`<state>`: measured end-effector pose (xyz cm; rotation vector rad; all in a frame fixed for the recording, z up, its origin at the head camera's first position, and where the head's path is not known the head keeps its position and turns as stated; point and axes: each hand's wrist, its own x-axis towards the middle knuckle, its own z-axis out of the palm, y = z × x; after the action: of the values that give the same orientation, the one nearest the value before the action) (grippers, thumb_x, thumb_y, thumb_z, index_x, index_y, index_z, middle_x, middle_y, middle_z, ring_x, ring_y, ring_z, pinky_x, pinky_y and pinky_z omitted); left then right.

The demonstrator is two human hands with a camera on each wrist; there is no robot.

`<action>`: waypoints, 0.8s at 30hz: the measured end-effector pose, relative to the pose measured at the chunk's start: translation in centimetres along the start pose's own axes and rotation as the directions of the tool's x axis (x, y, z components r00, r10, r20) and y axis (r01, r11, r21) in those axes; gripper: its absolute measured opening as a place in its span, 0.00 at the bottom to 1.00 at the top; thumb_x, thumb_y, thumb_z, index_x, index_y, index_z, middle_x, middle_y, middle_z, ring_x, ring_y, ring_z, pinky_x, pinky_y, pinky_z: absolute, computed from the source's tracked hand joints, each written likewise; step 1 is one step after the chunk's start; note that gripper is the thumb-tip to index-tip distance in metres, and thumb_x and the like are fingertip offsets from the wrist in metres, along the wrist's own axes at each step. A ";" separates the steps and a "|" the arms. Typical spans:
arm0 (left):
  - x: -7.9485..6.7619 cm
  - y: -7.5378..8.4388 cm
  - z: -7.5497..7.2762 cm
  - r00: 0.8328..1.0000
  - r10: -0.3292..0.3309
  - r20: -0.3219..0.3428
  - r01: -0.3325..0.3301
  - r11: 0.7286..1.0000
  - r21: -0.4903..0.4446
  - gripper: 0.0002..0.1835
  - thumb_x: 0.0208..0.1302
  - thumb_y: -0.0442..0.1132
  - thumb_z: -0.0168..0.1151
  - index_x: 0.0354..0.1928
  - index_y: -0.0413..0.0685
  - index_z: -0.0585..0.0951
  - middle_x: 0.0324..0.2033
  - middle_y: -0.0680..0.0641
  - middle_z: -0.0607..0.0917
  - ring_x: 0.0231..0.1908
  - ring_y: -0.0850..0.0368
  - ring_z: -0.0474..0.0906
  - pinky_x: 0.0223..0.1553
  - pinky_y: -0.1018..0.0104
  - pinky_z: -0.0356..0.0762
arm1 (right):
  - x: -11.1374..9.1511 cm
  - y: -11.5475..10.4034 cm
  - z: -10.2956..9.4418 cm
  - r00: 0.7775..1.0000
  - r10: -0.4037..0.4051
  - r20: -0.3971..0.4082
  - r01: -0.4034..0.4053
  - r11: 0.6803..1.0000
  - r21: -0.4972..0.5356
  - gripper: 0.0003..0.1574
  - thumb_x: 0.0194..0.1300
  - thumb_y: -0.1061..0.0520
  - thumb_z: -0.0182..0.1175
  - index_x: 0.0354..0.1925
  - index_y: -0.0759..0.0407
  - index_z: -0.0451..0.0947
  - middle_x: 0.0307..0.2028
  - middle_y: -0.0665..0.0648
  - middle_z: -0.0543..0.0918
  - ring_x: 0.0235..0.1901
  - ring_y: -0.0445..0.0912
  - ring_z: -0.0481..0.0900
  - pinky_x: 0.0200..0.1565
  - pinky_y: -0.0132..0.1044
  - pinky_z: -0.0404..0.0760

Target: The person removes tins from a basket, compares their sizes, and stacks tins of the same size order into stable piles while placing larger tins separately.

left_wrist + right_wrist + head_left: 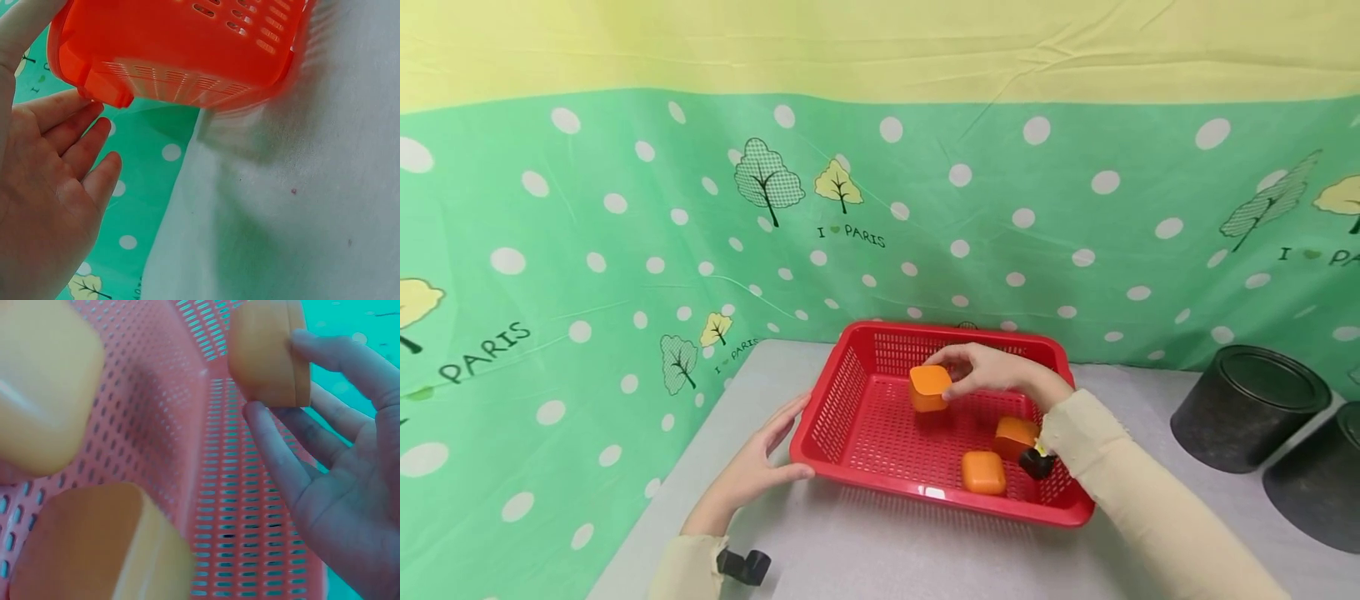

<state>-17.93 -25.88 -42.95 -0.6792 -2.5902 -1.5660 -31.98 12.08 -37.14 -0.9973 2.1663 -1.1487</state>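
A red perforated plastic basket [910,492] stands on the grey table. My right hand [988,368] reaches over its back and pinches a small orange lidded box [930,389] between thumb and fingers. In the right wrist view a lid seam runs along the box [265,356], which is held above the basket floor. Two more orange boxes lie in the basket's front right: one near the rim [983,473], another behind it [1015,435], partly covered by my wrist strap. My left hand [758,462] rests at the basket's left end, fingers extended; in the left wrist view fingertips [87,103] meet the rim.
Two black lidded cans stand at the right of the table, one farther back [1247,408], one nearer [1322,479] and cut off by the frame. A green and yellow printed curtain [850,275] hangs behind the table and along its left side.
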 end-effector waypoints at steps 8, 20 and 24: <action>-0.2 0.0 -0.1 1.000 -0.011 -0.003 0.011 1.000 -0.003 0.52 0.51 0.36 0.76 0.77 0.46 0.58 0.78 0.41 0.57 0.72 0.81 0.51 0.68 0.86 0.55 | -2.4 -1.9 -0.9 0.990 -0.062 -0.125 0.062 0.998 -0.005 0.32 0.64 0.56 0.66 0.65 0.59 0.71 0.54 0.58 0.81 0.52 0.50 0.80 0.54 0.34 0.82; -0.2 -0.1 -0.1 1.000 -0.012 0.001 0.012 1.000 0.005 0.52 0.52 0.36 0.76 0.77 0.46 0.58 0.78 0.41 0.57 0.75 0.74 0.52 0.67 0.86 0.55 | -8.6 -2.4 -2.6 0.931 -0.051 -0.362 0.003 0.991 -0.131 0.32 0.63 0.56 0.67 0.64 0.60 0.73 0.54 0.59 0.81 0.51 0.48 0.77 0.48 0.29 0.85; 0.1 -0.1 -0.1 1.000 -0.010 0.005 0.010 1.000 -0.003 0.52 0.52 0.36 0.76 0.77 0.48 0.58 0.78 0.42 0.57 0.71 0.82 0.51 0.67 0.87 0.54 | -11.7 -2.6 -2.9 0.896 -0.031 -0.443 -0.044 0.987 -0.158 0.31 0.65 0.56 0.67 0.64 0.60 0.73 0.54 0.59 0.80 0.49 0.40 0.76 0.46 0.27 0.85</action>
<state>-18.05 -25.93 -42.95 -0.6717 -2.5993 -1.5737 -25.87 21.74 -32.45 -0.8519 2.6588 -1.3135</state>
